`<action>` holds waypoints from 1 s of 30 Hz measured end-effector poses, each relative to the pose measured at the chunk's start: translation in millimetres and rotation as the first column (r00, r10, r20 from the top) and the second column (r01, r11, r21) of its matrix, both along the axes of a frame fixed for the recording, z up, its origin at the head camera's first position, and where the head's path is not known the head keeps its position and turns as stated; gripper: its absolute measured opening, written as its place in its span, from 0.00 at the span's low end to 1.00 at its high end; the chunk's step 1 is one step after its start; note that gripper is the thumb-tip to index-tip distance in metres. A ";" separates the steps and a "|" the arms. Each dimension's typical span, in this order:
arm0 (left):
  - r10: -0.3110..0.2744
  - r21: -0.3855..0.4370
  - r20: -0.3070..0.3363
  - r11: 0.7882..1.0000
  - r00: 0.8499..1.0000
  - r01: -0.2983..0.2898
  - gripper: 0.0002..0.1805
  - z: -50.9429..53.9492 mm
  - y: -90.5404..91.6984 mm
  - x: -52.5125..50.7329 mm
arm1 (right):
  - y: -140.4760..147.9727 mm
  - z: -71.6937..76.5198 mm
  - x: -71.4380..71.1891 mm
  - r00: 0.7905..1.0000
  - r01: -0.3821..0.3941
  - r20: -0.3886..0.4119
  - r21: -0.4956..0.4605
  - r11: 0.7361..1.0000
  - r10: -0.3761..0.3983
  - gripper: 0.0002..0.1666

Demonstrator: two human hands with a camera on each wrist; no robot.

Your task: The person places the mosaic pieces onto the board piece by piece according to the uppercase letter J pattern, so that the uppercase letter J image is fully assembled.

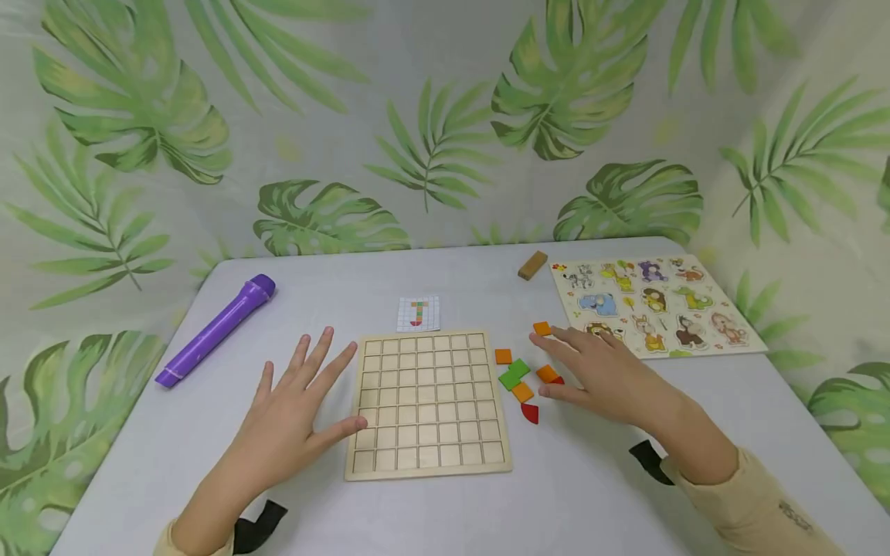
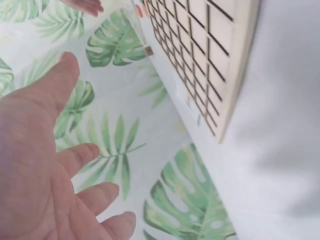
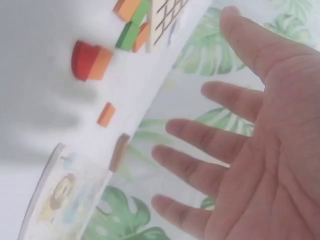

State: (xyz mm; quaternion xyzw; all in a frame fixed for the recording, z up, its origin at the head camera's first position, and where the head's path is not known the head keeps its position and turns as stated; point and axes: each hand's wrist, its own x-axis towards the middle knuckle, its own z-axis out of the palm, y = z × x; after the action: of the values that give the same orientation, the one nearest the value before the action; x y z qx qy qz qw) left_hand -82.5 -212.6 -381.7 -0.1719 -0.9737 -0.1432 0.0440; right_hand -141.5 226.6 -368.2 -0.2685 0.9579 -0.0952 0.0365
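Observation:
A wooden grid board (image 1: 427, 403) lies at the table's middle with bare squares. My left hand (image 1: 288, 417) is spread beside its left edge, the thumb over the board, holding nothing; the left wrist view shows the palm (image 2: 30, 165) and the board (image 2: 200, 50). To the board's right lie orange squares (image 1: 504, 356), green squares (image 1: 510, 380) and red rounded pieces (image 1: 530, 414). My right hand (image 1: 612, 374) is held above the table by these pieces, fingers extended and empty. In the right wrist view a red piece (image 3: 82, 61) touches an orange one, apart from the hand (image 3: 265, 150).
A small card (image 1: 419, 313) with a coloured hook-shaped pattern lies behind the board. A purple microphone (image 1: 217, 330) is at the left. An animal puzzle (image 1: 653, 305) lies at the right, with a wooden block (image 1: 532, 265) near its back left corner.

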 end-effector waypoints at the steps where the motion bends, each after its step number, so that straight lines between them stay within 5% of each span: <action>1: -0.002 0.021 0.017 1.000 1.000 0.002 0.52 -2.0 -1.7 -1.7 | -0.4 -1.5 -6.1 1.000 -0.016 0.002 -0.007 1.000 0.016 0.43; 9: -0.044 0.166 0.176 0.986 0.983 0.015 0.54 -20.3 -13.3 -11.5 | -10.1 -22.3 -56.3 0.988 -0.039 0.148 -0.058 0.998 0.048 0.29; 15: -0.072 0.201 0.283 0.979 0.956 0.014 0.63 -37.9 -22.6 -17.0 | -20.9 -39.0 -79.5 0.973 -0.058 0.212 -0.134 0.989 0.086 0.24; 22: -0.119 0.247 0.352 0.968 0.928 0.030 0.68 -48.0 -28.5 -16.1 | -33.9 -47.9 -91.3 0.968 -0.071 0.227 -0.157 0.985 0.106 0.19; 30: -0.135 0.223 0.370 0.973 0.919 0.053 0.70 -50.0 -26.9 -17.4 | -41.9 -48.3 -95.0 0.972 -0.072 0.213 -0.145 0.987 0.103 0.16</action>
State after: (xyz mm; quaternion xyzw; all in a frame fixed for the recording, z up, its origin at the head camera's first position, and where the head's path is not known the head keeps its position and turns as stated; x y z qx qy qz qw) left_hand -99.9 -239.5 -431.7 -0.1819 -0.9336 -0.2772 -0.1362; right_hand -236.5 184.7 -416.5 -0.3003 0.9264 -0.1879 0.1278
